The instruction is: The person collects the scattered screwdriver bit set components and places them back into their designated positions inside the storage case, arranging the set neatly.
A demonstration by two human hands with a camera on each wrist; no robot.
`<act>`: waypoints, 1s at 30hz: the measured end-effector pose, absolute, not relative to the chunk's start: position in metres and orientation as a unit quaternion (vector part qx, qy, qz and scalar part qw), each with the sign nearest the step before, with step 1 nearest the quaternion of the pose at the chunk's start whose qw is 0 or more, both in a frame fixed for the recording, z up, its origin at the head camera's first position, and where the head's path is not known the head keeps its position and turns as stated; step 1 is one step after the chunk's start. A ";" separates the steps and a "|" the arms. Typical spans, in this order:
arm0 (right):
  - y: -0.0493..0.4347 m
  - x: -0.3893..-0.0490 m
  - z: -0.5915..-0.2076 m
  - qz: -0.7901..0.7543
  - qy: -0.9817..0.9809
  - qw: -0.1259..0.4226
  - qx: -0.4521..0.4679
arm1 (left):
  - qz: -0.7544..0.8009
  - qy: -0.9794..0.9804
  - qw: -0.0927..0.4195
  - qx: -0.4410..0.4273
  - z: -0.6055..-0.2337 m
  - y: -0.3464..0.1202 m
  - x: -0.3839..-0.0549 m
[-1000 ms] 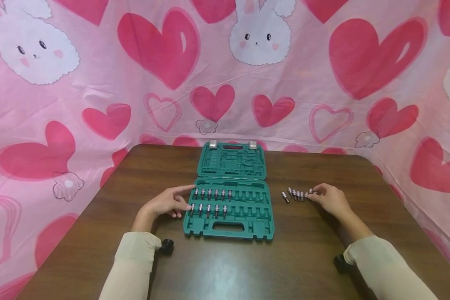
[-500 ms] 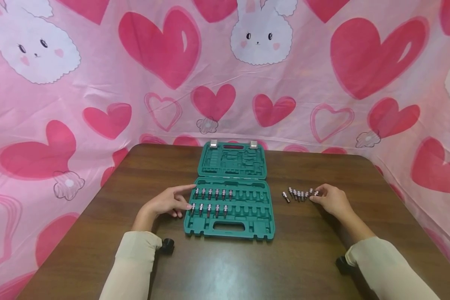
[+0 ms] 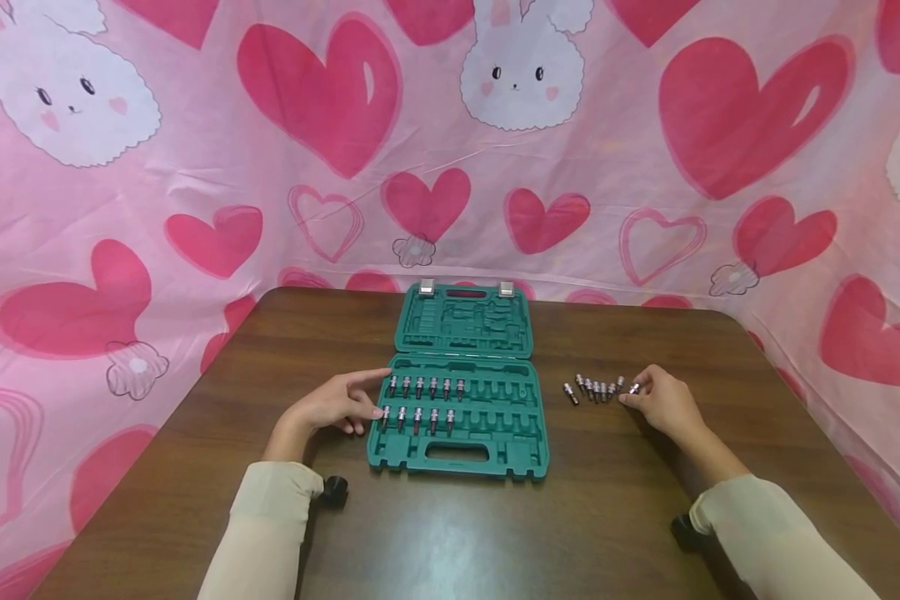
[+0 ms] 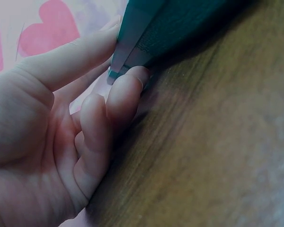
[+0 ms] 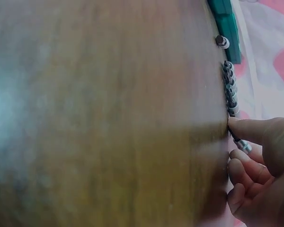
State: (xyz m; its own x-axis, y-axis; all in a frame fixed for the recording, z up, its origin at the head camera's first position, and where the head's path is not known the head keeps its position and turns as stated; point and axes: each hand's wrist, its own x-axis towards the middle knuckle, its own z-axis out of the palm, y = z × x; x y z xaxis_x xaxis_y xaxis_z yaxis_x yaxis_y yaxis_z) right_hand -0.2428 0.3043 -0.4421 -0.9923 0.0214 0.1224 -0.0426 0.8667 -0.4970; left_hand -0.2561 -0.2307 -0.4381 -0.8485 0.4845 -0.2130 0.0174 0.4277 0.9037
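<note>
A green tool case (image 3: 457, 475) lies unfolded on the table, with two rows of silver-and-dark bit sockets (image 3: 418, 419) in the left part of its near half. My left hand (image 3: 335, 402) rests at the case's left edge, index finger and thumb stretched out against it. In the left wrist view, the thumb meets the case side (image 4: 132, 42) while the other fingers bend beside it. To the right of the case, my right hand (image 3: 663, 400) pinches a bit socket (image 3: 634, 388) between thumb and fingers, low over the table. That bit socket (image 5: 243, 145) slants down in the right wrist view.
Several loose bit sockets (image 3: 596, 390) lie in a close row left of my right hand, one of them (image 3: 571, 393) set slightly apart. Slots (image 3: 495, 422) in the right part of the case are bare. Pink heart-print cloth (image 3: 600, 167) hangs behind the wooden table (image 3: 465, 542).
My right hand has shifted slightly right, drawing the pinched bit socket away from the row. The left hand stays at the case edge.
</note>
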 end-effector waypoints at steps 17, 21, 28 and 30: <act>0.300 -0.242 -0.442 0.261 -0.955 0.135 0.036 | 0.509 0.816 0.225 0.154 -0.434 -0.232 -0.255; 0.298 -0.243 -0.441 0.256 -0.956 0.137 0.036 | 0.510 0.816 0.225 0.154 -0.436 -0.233 -0.254; 0.294 -0.244 -0.441 0.264 -0.952 0.150 0.031 | 0.513 0.814 0.224 0.154 -0.437 -0.233 -0.254; 0.293 -0.243 -0.442 0.269 -0.951 0.150 0.021 | 0.512 0.814 0.224 0.158 -0.438 -0.231 -0.254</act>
